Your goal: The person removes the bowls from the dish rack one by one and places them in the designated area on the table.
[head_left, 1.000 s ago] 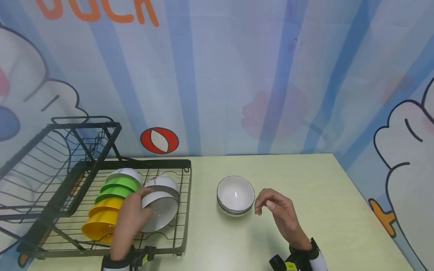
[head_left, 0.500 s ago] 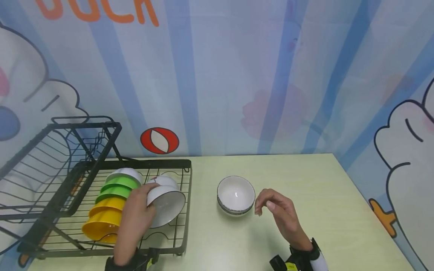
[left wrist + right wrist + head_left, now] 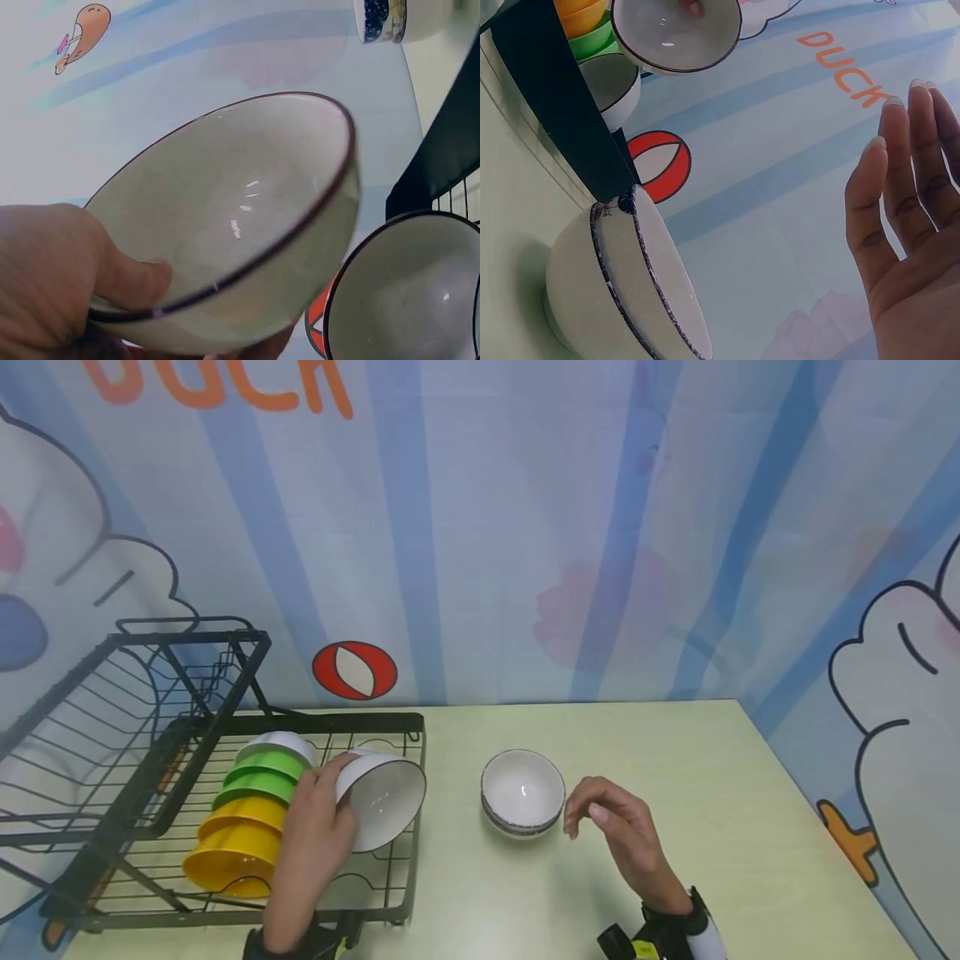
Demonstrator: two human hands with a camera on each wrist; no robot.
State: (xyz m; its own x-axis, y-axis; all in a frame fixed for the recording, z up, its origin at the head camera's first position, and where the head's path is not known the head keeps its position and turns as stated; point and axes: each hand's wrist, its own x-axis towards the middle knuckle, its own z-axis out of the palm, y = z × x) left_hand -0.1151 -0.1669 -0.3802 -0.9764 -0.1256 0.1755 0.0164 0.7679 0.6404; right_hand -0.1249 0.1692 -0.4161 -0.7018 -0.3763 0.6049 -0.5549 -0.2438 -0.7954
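Note:
My left hand (image 3: 318, 835) grips a white bowl (image 3: 386, 802) by its rim, thumb inside, over the right part of the dish rack. In the left wrist view this bowl (image 3: 247, 195) has a thin dark rim and tilts with its mouth toward the camera. Behind it, mostly hidden in the head view, another white bowl (image 3: 405, 292) stands in the rack. My right hand (image 3: 618, 835) holds nothing; its fingers are loosely bent, just right of two nested white bowls (image 3: 522, 793) with speckled blue rims on the table.
The black wire dish rack (image 3: 416, 860) covers the table's left side, with a raised tier (image 3: 75, 718) at far left. A row of yellow bowls (image 3: 232, 852), green bowls (image 3: 262, 772) and a white bowl (image 3: 281, 743) leans in it. A printed curtain (image 3: 487, 527) hangs behind the table (image 3: 660, 743).
My left hand has lifted the white bowl from its place in the rack and carried it right and slightly up. The right hand and the nested bowls stay where they were.

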